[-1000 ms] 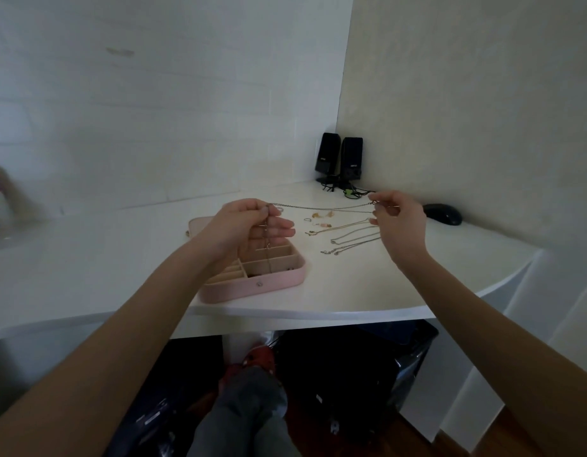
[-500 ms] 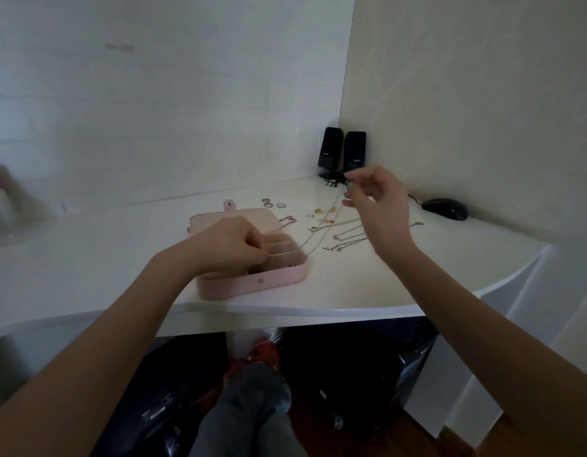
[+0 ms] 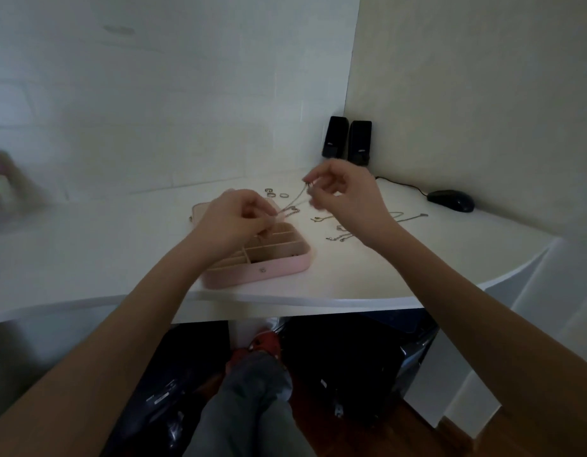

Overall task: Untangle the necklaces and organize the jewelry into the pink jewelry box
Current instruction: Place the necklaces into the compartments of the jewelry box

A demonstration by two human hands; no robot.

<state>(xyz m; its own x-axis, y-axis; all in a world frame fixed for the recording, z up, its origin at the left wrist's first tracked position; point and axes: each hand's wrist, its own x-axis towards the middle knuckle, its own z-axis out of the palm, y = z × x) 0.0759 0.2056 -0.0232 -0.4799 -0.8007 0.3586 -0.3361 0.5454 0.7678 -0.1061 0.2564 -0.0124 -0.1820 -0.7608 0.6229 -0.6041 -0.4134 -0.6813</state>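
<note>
The open pink jewelry box (image 3: pixel 278 270) sits on the white desk, its beige compartments showing. My left hand (image 3: pixel 236 219) hovers over the box's back half and pinches one end of a thin chain necklace (image 3: pixel 293 202). My right hand (image 3: pixel 343 189), raised behind and to the right of the box, pinches the other end, so the chain slopes down toward the box. Several other necklaces (image 3: pixel 341 237) lie on the desk to the right of the box, partly hidden by my right wrist. A few rings (image 3: pixel 275 193) lie behind the box.
Two black speakers (image 3: pixel 346 140) stand in the desk's back corner. A black mouse (image 3: pixel 450 200) with its cable lies at the right by the wall. The desk edge (image 3: pixel 285 300) curves in front; my leg and dark bags are below it.
My left hand dropped from mid-air down over the box with its end of the chain. My right hand lifted its end and moved left, toward the box.
</note>
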